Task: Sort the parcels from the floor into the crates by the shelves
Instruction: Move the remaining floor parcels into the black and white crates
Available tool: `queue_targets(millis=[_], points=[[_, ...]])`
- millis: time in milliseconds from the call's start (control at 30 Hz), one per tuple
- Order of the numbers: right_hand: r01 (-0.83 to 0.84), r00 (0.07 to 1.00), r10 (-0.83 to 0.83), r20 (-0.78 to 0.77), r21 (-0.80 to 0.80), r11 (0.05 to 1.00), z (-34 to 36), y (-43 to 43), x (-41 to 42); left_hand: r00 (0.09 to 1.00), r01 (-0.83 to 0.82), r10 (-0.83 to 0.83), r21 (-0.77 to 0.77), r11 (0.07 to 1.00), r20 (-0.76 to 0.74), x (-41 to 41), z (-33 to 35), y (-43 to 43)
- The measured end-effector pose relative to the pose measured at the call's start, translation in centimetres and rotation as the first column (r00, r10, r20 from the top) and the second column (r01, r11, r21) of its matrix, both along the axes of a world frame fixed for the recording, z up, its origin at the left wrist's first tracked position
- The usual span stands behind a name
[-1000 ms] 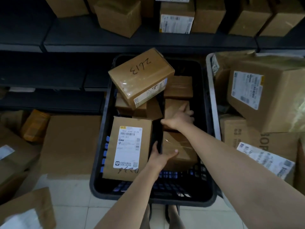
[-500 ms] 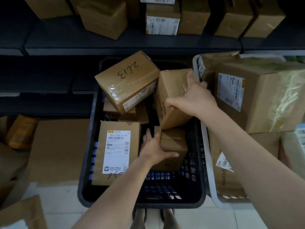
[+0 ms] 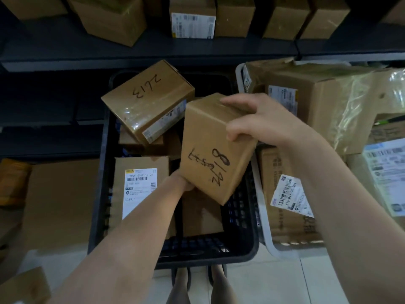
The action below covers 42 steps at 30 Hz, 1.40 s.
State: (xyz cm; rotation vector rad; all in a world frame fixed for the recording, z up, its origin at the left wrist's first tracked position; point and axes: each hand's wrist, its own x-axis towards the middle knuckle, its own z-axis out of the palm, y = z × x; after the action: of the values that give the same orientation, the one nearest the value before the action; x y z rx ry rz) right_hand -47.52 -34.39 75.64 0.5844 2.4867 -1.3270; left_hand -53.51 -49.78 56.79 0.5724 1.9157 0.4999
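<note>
Above the middle of the black crate [image 3: 98, 194] hangs a brown box [image 3: 215, 154] with black handwriting on the face turned up to the camera. It is lifted clear of the parcels in the crate and tilted. Its long axis runs from the crate's shelf side down toward the near rim, with one lower corner dipping lowest.

The right hand [image 3: 252, 119] clamps the box's upper end, with its fingers [image 3: 232, 102] curled over the top face and the thumb pressed on the side nearest the crate's right wall. The left hand [image 3: 182, 181] is at the box's lower left corner. Its fingers are tucked under the box and hidden, so I cannot tell what they grip.

Inside the crate, a box marked 2613 [image 3: 146, 99] lies tilted at the far left, atop others. A flat parcel with a white label [image 3: 140, 183] lies along the left wall, and a small box [image 3: 201, 211] sits directly under the lifted one.

Just right of the crate stands a white crate [image 3: 263, 227] — stuffed with bigger boxes. Behind the crate, more boxes line a dark shelf [image 3: 197, 53].
</note>
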Motion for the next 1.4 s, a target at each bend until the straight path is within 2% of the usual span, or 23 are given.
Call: queue_targets(millis=[33, 67, 100, 133, 167, 233, 267, 333, 433, 467, 500, 567, 633, 700, 833, 933, 1000, 1033, 1100, 1167, 1233, 1300, 1400], points=[[-0.038, 0.999, 0.038, 0.022, -0.031, 0.999, 0.2, 0.1, 0.0, 0.958, -0.281, 0.277, 0.051, 0.958, 0.072, 0.6, 1.1, 0.1], [-0.049, 0.998, 0.052, 0.041, -0.069, 0.996, 0.4, 0.2, -0.1, 0.898, -0.42, 0.405, 0.056, 0.906, 0.171, 1.2, 1.8, -0.3], [-0.045, 0.997, 0.051, 0.055, -0.111, 0.993, 0.8, 0.3, -0.1, 0.882, -0.45, 0.434, 0.055, 0.891, 0.183, 1.7, 2.1, -1.2], [-0.036, 0.997, 0.045, 0.06, -0.147, 0.988, 1.1, 0.6, -0.1, 0.917, -0.395, 0.392, 0.032, 0.918, 0.073, 1.6, 3.1, -1.5], [-0.033, 0.997, 0.043, 0.058, -0.173, 0.984, 1.4, 1.0, -0.1, 0.966, -0.255, 0.253, -0.028, 0.967, -0.047, 1.3, 3.3, -2.0], [-0.042, 0.998, 0.052, 0.047, -0.186, 0.982, 2.2, 1.7, 0.1, 0.989, -0.066, 0.037, -0.204, 0.977, -0.144, 1.3, 4.1, -2.8], [-0.035, 0.999, 0.04, 0.023, -0.191, 0.981, 2.7, 1.9, 0.3, 0.983, 0.017, -0.057, -0.222, 0.975, -0.174, 1.1, 4.1, -3.0], [0.0, 0.998, -0.011, -0.055, -0.205, 0.979, 3.7, 1.7, 0.5, 0.931, 0.215, -0.26, -0.19, 0.958, -0.257, 1.4, 4.7, -3.2], [-0.012, 0.99, -0.008, -0.144, -0.141, 0.99, 4.6, 0.9, 0.3, 0.865, 0.274, -0.357, -0.264, 0.925, -0.351, 4.3, 5.0, -3.1], [-0.04, 0.992, 0.028, -0.122, -0.094, 0.995, 4.5, 0.6, 0.0, 0.83, 0.275, -0.394, -0.324, 0.905, -0.396, 5.3, 5.0, -3.5], [-0.086, 0.994, 0.082, -0.067, -0.062, 0.994, 4.3, 0.3, -0.3, 0.721, 0.343, -0.507, -0.392, 0.854, -0.472, 6.0, 4.6, -4.2], [-0.175, 0.979, 0.185, 0.084, -0.107, 0.979, 3.4, -0.6, -0.6, 0.611, 0.343, -0.572, -0.468, 0.814, -0.548, 7.0, 4.1, -6.2], [-0.21, 0.953, 0.247, 0.176, -0.202, 0.957, 1.6, -1.1, -0.9, 0.629, 0.217, -0.51, -0.498, 0.84, -0.586, 7.2, 4.4, -8.6], [-0.214, 0.928, 0.284, 0.241, -0.279, 0.936, -1.0, -1.8, -1.4, 0.698, 0.055, -0.386, -0.493, 0.868, -0.603, 7.3, 4.8, -11.4], [-0.263, 0.848, 0.337, 0.408, -0.228, 0.938, -7.6, -3.3, -1.1, 0.798, -0.167, -0.112, -0.395, 0.903, -0.592, 7.6, 3.9, -15.0], [-0.117, 0.852, 0.172, 0.494, -0.141, 0.983, -12.0, -3.5, -1.1, 0.717, -0.308, 0.136, -0.137, 0.941, -0.683, 8.8, 3.9, -14.4], [-0.12, 0.873, 0.116, 0.474, -0.023, 0.993, -14.4, -3.7, -1.8, 0.654, -0.256, 0.265, 0.123, 0.959, -0.708, 10.2, 4.3, -13.1], [-0.16, 0.88, 0.125, 0.458, 0.039, 0.986, -15.6, -3.9, -2.3, 0.695, -0.2, 0.294, 0.216, 0.956, -0.656, 11.2, 4.9, -12.0], [-0.22, 0.898, 0.156, 0.41, 0.113, 0.969, -16.9, -4.6, -3.2, 0.809, -0.183, 0.295, 0.259, 0.948, -0.509, 13.2, 6.3, -9.1], [-0.239, 0.913, 0.189, 0.361, 0.098, 0.966, -17.6, -5.0, -4.3, 0.876, -0.346, 0.39, 0.193, 0.918, -0.284, 13.9, 5.9, -6.5], [-0.286, 0.881, 0.246, 0.404, 0.043, 0.957, -18.5, -5.4, -5.2, 0.86, -0.488, 0.489, 0.043, 0.872, -0.145, 13.1, 4.1, -4.9], [-0.377, 0.789, 0.322, 0.523, 0.0, 0.926, -19.6, -5.8, -5.3, 0.809, -0.588, 0.585, -0.053, 0.807, -0.058, 11.9, 2.0, -4.5], [-0.368, 0.702, 0.314, 0.64, -0.051, 0.928, -20.2, -5.7, -4.9, 0.648, -0.73, 0.743, -0.142, 0.669, 0.169, 10.8, -0.1, -4.6]])
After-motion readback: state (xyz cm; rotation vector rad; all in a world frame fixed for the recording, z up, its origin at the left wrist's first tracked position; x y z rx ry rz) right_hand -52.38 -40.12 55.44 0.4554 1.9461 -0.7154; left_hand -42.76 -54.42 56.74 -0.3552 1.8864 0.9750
